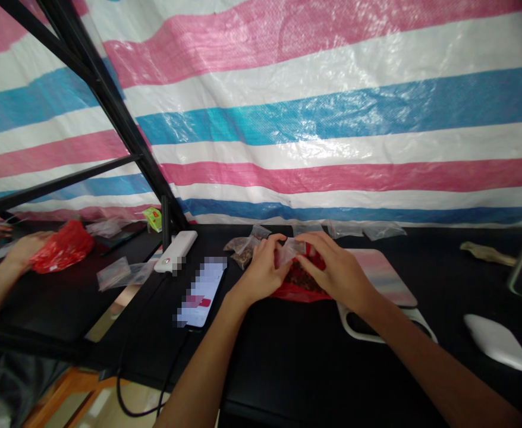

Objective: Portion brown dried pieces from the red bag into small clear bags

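A small clear plastic bag is stretched between my two hands above the red plastic bag. My left hand is closed, pinching the left edge of the clear bag with thumb and fingers. From the other side my right hand grips it with curled fingers. Beneath lies an opened red plastic bag with loose dark-brown bits in it; my hands hide part of it. Beside my left hand lie clear bags filled with brown bits. What the clear bag holds is too small to tell.
Flat clear bags lie along the back edge. A phone and white power bank are at left, a pinkish case and white mouse at right. Beyond the black frame, another person's hands are by a red bag.
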{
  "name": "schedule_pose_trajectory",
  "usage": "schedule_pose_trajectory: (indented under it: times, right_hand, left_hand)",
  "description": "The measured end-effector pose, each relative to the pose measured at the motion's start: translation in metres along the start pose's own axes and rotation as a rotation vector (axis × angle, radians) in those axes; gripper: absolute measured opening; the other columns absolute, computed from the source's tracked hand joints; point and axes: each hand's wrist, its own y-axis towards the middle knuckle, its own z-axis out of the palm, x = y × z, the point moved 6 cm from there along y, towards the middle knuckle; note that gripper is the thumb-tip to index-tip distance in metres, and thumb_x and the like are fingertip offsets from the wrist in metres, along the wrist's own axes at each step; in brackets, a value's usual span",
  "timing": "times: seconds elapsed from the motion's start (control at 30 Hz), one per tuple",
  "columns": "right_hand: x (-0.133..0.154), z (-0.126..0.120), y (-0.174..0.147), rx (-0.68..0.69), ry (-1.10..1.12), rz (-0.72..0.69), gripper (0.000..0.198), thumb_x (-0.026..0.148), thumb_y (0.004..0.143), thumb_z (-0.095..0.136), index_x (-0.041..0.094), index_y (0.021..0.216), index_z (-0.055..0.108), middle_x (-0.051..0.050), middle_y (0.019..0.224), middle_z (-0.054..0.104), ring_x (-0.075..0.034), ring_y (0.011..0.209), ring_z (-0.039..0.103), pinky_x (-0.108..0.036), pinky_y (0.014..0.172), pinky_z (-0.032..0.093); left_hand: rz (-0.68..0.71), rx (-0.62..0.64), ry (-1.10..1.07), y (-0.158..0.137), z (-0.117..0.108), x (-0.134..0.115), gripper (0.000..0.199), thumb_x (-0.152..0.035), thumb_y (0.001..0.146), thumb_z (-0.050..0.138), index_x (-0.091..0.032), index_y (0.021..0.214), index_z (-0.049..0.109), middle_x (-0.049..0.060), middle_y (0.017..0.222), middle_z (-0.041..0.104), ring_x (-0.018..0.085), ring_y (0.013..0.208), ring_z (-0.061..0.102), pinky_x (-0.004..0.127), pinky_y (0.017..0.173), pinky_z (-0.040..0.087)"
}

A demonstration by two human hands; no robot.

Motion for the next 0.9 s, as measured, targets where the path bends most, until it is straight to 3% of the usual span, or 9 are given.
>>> schedule_pose_trajectory:
  times: [0.2, 0.33, 0.57, 0.73, 0.9]
  right_hand:
    - [0.001, -0.008, 0.0, 0.012, -0.107, -0.11, 0.035, 0.021, 0.105, 0.045, 0.028, 0.137, 0.057, -0.009, 0.135, 0.061, -0.024, 0.115, 0.067, -0.038, 0.098, 0.055]
    - [0.004, -0.01, 0.0, 0.0, 0.0, -0.127, 0.034, 0.017, 0.104, 0.044, 0.027, 0.133, 0.06, -0.01, 0.132, 0.06, -0.022, 0.117, 0.065, -0.037, 0.101, 0.053]
    - [0.001, -0.015, 0.003, 0.007, 0.157, -0.062, 0.03, 0.029, 0.099, 0.063, 0.027, 0.128, 0.059, -0.006, 0.121, 0.067, -0.021, 0.111, 0.066, -0.035, 0.101, 0.053]
    - [0.004, -0.016, 0.003, -0.03, 0.13, -0.11, 0.026, 0.018, 0.102, 0.051, 0.026, 0.124, 0.061, -0.008, 0.125, 0.062, -0.021, 0.116, 0.064, -0.036, 0.104, 0.05]
    - [0.003, -0.014, 0.003, 0.024, 0.149, -0.066, 0.027, 0.028, 0.1, 0.062, 0.029, 0.126, 0.062, -0.006, 0.121, 0.066, -0.021, 0.11, 0.067, -0.036, 0.099, 0.053]
  left_hand:
    - [-0.045, 0.007, 0.033, 0.0, -0.007, -0.005, 0.054, -0.047, 0.081, 0.082, -0.025, 0.125, 0.059, 0.007, 0.118, 0.061, 0.029, 0.114, 0.054, 0.047, 0.105, 0.04]
    - [-0.03, 0.04, -0.104, 0.002, -0.007, -0.01, 0.039, -0.042, 0.086, 0.078, -0.024, 0.118, 0.065, 0.006, 0.114, 0.067, 0.027, 0.112, 0.057, 0.043, 0.103, 0.042]
    - [0.045, -0.09, -0.128, 0.004, -0.013, -0.011, 0.035, -0.02, 0.086, 0.076, -0.024, 0.119, 0.064, 0.005, 0.117, 0.069, 0.025, 0.112, 0.058, 0.042, 0.103, 0.043]
    - [0.048, -0.048, -0.15, 0.002, -0.007, -0.012, 0.046, -0.029, 0.085, 0.078, -0.024, 0.127, 0.06, 0.008, 0.125, 0.066, 0.027, 0.116, 0.058, 0.045, 0.107, 0.043]
    - [0.032, -0.034, -0.166, 0.003, -0.006, -0.011, 0.041, -0.036, 0.086, 0.078, -0.023, 0.123, 0.063, 0.009, 0.12, 0.069, 0.027, 0.113, 0.061, 0.045, 0.104, 0.045]
